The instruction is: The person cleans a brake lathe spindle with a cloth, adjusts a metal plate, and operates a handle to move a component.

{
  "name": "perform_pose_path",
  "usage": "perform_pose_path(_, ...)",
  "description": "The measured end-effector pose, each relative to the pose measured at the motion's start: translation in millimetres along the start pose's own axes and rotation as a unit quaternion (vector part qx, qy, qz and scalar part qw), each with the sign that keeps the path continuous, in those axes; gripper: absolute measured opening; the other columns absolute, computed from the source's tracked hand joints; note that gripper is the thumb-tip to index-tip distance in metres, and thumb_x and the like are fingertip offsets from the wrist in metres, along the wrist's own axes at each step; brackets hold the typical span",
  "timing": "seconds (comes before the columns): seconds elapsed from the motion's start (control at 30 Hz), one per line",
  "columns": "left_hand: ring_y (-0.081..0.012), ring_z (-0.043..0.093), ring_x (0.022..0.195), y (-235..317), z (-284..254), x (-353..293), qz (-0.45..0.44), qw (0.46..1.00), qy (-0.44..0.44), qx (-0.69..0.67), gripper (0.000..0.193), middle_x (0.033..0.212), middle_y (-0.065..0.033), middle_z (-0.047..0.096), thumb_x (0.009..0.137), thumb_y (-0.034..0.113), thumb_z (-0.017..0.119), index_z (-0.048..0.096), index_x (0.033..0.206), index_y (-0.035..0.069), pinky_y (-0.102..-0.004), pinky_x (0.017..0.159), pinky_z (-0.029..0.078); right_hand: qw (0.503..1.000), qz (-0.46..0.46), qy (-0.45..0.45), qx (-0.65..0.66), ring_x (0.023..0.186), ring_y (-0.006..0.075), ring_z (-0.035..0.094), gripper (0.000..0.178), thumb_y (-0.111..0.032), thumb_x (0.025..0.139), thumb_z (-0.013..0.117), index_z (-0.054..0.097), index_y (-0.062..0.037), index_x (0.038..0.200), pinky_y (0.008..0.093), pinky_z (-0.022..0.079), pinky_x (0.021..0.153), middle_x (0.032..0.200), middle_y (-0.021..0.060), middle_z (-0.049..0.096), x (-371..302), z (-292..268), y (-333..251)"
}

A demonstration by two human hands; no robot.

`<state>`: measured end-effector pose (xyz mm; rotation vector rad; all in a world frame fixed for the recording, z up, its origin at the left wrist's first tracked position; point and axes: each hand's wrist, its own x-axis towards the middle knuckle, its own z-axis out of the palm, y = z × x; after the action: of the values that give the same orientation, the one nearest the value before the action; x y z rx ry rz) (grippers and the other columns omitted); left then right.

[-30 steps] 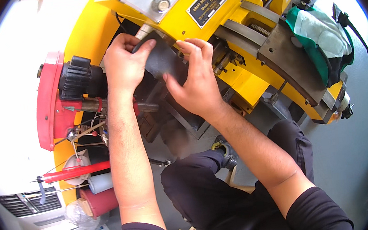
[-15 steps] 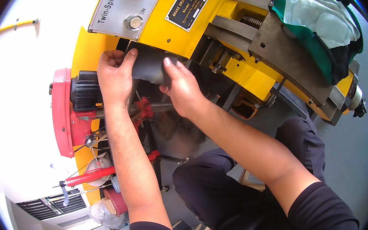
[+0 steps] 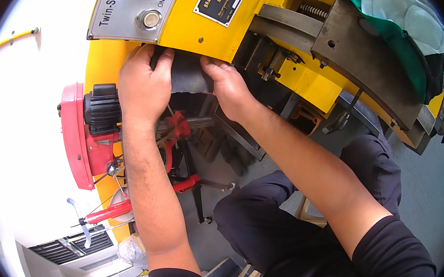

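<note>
Both hands gripped a dark grey curved cover [image 3: 187,78] tucked under the front edge of the yellow machine [image 3: 275,21]. The left hand [image 3: 142,87] clamped its left edge, the right hand [image 3: 228,87] its right (fingers curled over). It looked stiff, fairly light, best held by both side edges.

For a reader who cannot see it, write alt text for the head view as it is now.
Two bare hands, left hand and right hand, grip a dark grey curved part under the edge of a yellow machine. A red motor housing sits to the left; green cloth lies on the machine's right.
</note>
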<state>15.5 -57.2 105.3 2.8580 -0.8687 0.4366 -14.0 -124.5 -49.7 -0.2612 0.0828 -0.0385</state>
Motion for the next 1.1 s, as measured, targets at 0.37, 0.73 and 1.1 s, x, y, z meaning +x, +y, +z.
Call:
perform_pose_path(0.37, -0.0413, 0.07, 0.105, -16, -5, 8, 0.001, 0.999, 0.012, -0.036, 0.03, 0.109, -0.0222, 0.074, 0.096, 0.023, 0.067, 0.072, 0.115, 0.0, -0.0427, 0.092, 0.053, 0.999, 0.011, 0.004, -0.047, 0.117, 0.0129, 0.06, 0.043, -0.032, 0.111, 0.054, 0.061, -0.001, 0.14, 0.0313, 0.044, 0.103, 0.133, 0.0035, 0.068, -9, 13, -8)
perform_pose_path(0.73, -0.0343, 0.072, 0.105, -18, -3, 7, -0.041, 0.998, 0.053, -0.021, 0.029, 0.112, -0.0206, 0.075, 0.098, 0.02, 0.07, 0.072, 0.119, -0.001, -0.0387, 0.093, 0.052, 0.99, 0.05, -0.071, -0.107, 0.102, 0.013, 0.063, 0.038, -0.04, 0.106, 0.059, 0.064, -0.0143, 0.133, 0.0342, 0.05, 0.086, 0.12, -0.002, 0.069, -1, 7, -9)
perform_pose_path(1.1, -0.0389, 0.072, 0.096, -21, 5, 2, -0.076, 0.988, 0.064, -0.119, 0.03, 0.104, -0.018, 0.075, 0.096, 0.026, 0.072, 0.073, 0.112, 0.001, -0.0423, 0.085, 0.055, 0.995, -0.051, -0.052, -0.064, 0.12, 0.0181, 0.06, 0.045, -0.031, 0.109, 0.055, 0.06, 0.0005, 0.141, 0.0331, 0.041, 0.108, 0.132, 0.0075, 0.069, 7, 9, 8)
